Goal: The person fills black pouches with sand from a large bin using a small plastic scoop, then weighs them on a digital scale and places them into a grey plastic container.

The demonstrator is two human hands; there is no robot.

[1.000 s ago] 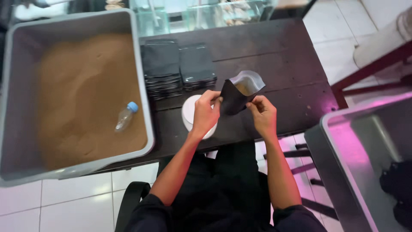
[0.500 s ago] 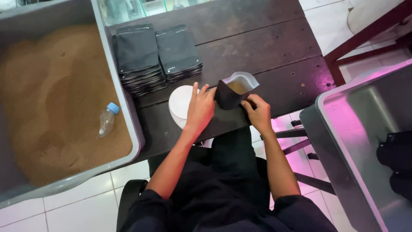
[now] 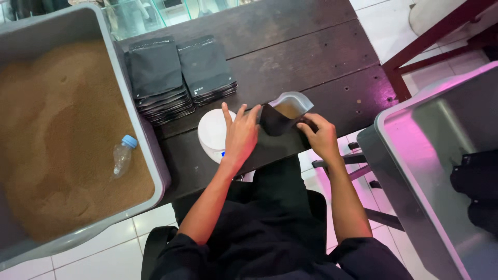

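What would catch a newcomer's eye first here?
Probably the big grey tub of brown powder at the left, a small plastic bottle lying in it. At centre, the left hand and right hand hold a black pouch beside a metal scoop.

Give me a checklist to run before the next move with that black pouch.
1. Pouch held by both hands: ok; left hand and right hand are on it.
2. Pouch mouth open: ok; brown powder shows inside.
3. Scale within reach: ok, beside the left hand.
4. Scale reading: cannot tell, display hidden.
5. Spare pouches stacked on the table: ok, two stacks.
6. Powder bin free of stray items: not ok, a plastic bottle lies in it.
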